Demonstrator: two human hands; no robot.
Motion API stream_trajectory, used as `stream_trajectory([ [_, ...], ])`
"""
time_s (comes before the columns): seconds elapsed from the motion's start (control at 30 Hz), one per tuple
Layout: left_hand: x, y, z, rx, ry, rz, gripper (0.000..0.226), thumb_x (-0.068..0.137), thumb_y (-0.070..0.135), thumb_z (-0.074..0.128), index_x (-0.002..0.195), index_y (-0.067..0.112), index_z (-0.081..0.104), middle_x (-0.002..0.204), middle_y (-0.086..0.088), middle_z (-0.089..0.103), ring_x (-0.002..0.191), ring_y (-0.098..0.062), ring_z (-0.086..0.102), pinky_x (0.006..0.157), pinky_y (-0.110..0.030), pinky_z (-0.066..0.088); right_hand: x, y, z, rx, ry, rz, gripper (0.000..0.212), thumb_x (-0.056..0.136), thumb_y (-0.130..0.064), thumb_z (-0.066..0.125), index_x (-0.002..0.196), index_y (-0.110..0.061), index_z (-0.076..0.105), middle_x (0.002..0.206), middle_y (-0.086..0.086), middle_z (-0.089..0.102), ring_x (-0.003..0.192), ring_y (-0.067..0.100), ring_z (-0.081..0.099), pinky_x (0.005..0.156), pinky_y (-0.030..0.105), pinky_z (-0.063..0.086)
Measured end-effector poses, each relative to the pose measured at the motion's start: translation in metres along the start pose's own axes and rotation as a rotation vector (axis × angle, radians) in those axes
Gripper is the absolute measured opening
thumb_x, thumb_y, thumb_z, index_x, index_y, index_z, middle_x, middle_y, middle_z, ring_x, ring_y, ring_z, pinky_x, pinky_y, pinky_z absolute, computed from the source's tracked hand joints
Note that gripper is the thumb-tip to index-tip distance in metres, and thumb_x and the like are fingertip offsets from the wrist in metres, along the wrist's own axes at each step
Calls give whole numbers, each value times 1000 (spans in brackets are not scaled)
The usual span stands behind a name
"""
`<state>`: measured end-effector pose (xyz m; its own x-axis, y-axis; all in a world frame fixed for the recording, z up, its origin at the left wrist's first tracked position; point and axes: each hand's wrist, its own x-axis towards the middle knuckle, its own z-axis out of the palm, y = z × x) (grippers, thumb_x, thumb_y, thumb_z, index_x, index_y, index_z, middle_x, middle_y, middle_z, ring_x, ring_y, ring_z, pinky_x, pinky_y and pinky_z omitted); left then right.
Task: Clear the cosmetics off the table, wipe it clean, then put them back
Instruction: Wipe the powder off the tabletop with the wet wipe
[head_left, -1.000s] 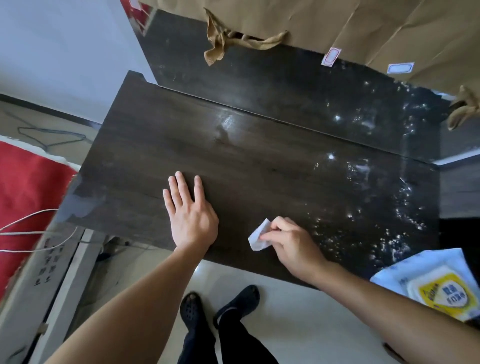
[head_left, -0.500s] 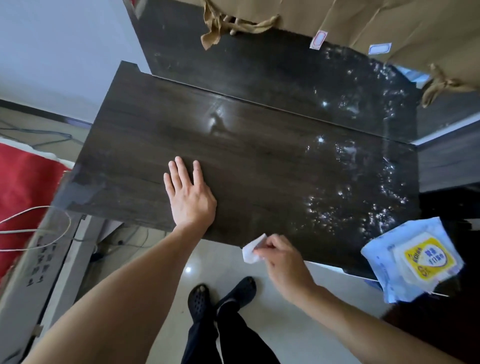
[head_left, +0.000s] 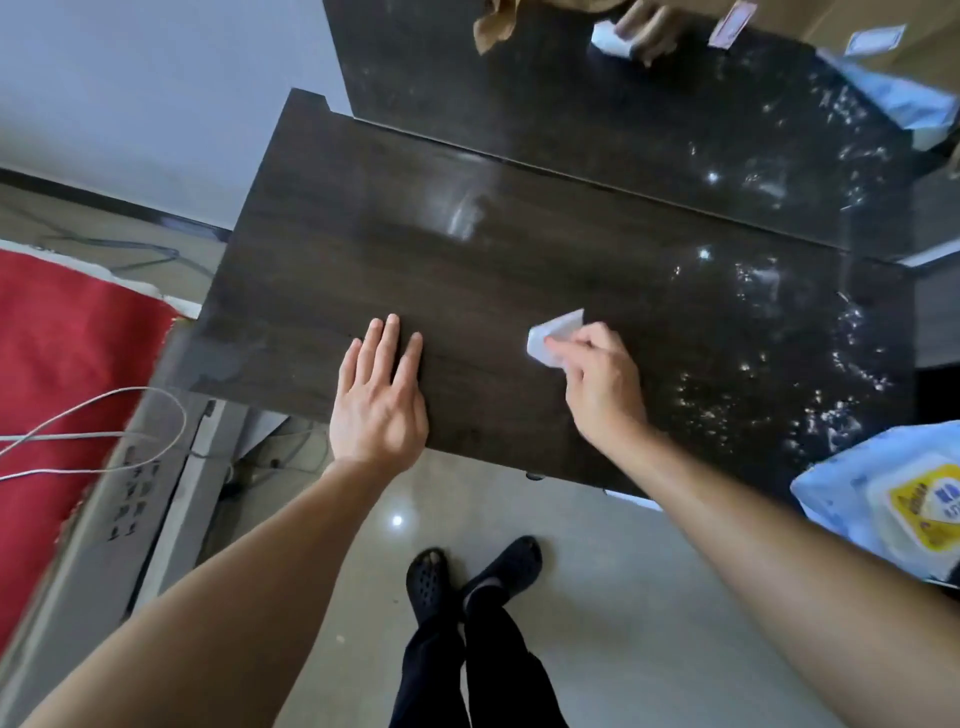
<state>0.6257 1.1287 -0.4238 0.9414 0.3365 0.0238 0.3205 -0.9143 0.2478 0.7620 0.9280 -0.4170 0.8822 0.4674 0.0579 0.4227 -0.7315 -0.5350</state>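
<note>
The dark wood table (head_left: 519, 291) lies below me with no cosmetics on it; its right part carries shiny wet streaks. My left hand (head_left: 379, 400) rests flat on the table near the front edge, fingers straight. My right hand (head_left: 597, 379) pinches a small folded white wipe (head_left: 553, 338) and presses it on the table's middle. A blue and white pack of wet wipes (head_left: 893, 504) with a yellow label sits at the table's front right corner.
A dark mirror (head_left: 623, 104) stands upright behind the table and reflects the wiping hand. Brown paper hangs above it. To the left are a red cloth (head_left: 62, 353), grey cables and a white board. My feet in black shoes stand on the grey floor.
My right hand has carried the wipe from the table's front edge forward onto the middle of the surface. My left hand has stayed flat in place.
</note>
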Motion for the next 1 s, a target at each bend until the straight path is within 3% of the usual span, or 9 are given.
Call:
stream_trajectory([
  [0.2, 0, 0, -4, -17, -32, -2, 57, 85, 21, 33, 138, 5, 46, 149, -21, 35, 140, -36, 27, 115, -48, 20, -129, -18, -18, 123, -319, -36, 37, 81, 8, 54, 100, -17, 73, 86, -3, 56, 82, 14, 53, 74, 16, 41],
  [0.37, 0, 3, -6, -27, -65, -28, 56, 85, 21, 31, 137, 5, 47, 149, -22, 35, 140, -36, 27, 116, -48, 19, -86, -40, -55, 627, -402, 616, 24, 87, -3, 59, 99, -18, 72, 90, -3, 70, 80, 7, 64, 69, 17, 47],
  [0.47, 2, 11, -8, -30, -77, -61, 55, 84, 15, 38, 137, 2, 46, 149, -24, 33, 141, -38, 26, 116, -50, 19, -28, -32, -69, 787, -418, 798, 30, 85, 2, 55, 108, -12, 68, 88, 6, 70, 70, 12, 65, 56, 21, 51],
  [0.57, 4, 15, -11, -33, -102, -87, 56, 83, 7, 49, 139, 2, 43, 151, -23, 28, 143, -38, 21, 117, -49, 15, 7, -7, -75, 298, -177, 700, 28, 81, -9, 63, 108, -17, 69, 103, 4, 70, 87, 18, 65, 77, 32, 56],
  [0.63, 5, 16, -12, -23, -125, -94, 58, 86, 8, 47, 143, 4, 37, 155, -21, 22, 145, -35, 14, 119, -45, 10, 12, -1, -86, 3, -25, 599, 26, 84, -13, 58, 105, -23, 70, 108, -1, 68, 98, 19, 62, 85, 30, 50],
  [0.7, 7, 18, -12, -10, -127, -107, 60, 87, 9, 44, 146, 6, 31, 157, -19, 16, 146, -33, 8, 119, -43, 6, 15, 3, -89, -19, -19, 492, 25, 85, -20, 58, 108, -25, 67, 110, -1, 65, 100, 18, 61, 84, 29, 47],
  [0.8, 9, 25, -10, -14, -115, -145, 60, 87, 8, 42, 146, 6, 30, 157, -20, 13, 146, -35, 5, 119, -44, 5, 18, -4, -77, 4, -266, 425, 46, 80, -37, 65, 124, -28, 57, 117, -3, 55, 104, 17, 56, 89, 34, 47],
  [0.87, 10, 28, -8, -12, -119, -172, 60, 88, 8, 40, 147, 7, 28, 157, -20, 11, 146, -34, 3, 119, -43, 3, 15, -9, -64, -70, -406, 340, 38, 80, -30, 63, 118, -30, 58, 113, -3, 58, 100, 19, 57, 80, 33, 48],
  [1.0, 15, 36, -7, -15, -131, -236, 62, 89, 6, 38, 148, 10, 24, 158, -18, 6, 146, -33, -1, 119, -43, 1, 8, -2, -56, -113, -249, 72, 25, 81, -3, 49, 91, -15, 68, 98, 6, 58, 84, 31, 57, 66, 34, 46],
])
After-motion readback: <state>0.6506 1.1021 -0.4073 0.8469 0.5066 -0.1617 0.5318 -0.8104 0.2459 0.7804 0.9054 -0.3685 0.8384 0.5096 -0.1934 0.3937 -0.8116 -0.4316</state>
